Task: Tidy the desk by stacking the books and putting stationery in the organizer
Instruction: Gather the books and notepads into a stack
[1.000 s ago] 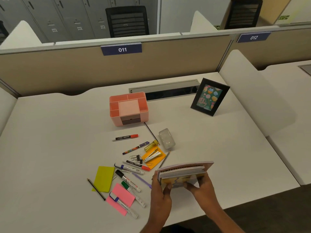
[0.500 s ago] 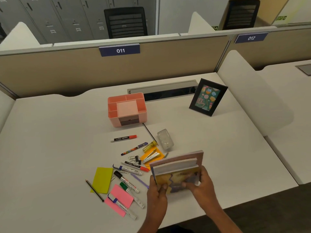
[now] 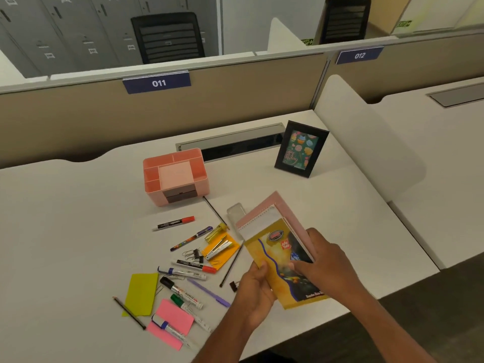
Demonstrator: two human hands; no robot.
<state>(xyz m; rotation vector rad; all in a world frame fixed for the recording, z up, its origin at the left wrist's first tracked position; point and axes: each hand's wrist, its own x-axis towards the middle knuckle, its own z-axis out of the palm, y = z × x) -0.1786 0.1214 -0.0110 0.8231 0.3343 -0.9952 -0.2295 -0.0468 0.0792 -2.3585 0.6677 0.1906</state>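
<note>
Books [image 3: 277, 258] are gathered between both your hands, three of them squared into one pile: a yellow-covered one on top, a white spiral pad under it, and a pink one at the bottom showing along the far and right edges. Your left hand [image 3: 255, 289] clamps the near-left corner with the thumb on the cover. Your right hand [image 3: 324, 265] wraps the right edge with its fingers laid across the cover. The two hands squeeze the pile from opposite sides, which reads as lining up the edges before you set it down. The pile is tilted at the front right of the worktop [image 3: 65, 231], just right of the scattered stationery; I cannot tell whether it touches the surface. Markers [image 3: 192, 265], a purple pen [image 3: 209, 293], a pencil [image 3: 128, 313], yellow sticky notes [image 3: 141, 293], pink sticky notes [image 3: 174, 317] and binder clips [image 3: 196, 255] lie loose in a cluster, well apart from the pink organizer [image 3: 153, 197] at the back, whose side compartments look empty. I judge the stacking nearly finished and the sorting not yet begun. Set the pile on the bare patch to the right, short of the picture frame [image 3: 301, 149], so nothing loose gets buried.
</note>
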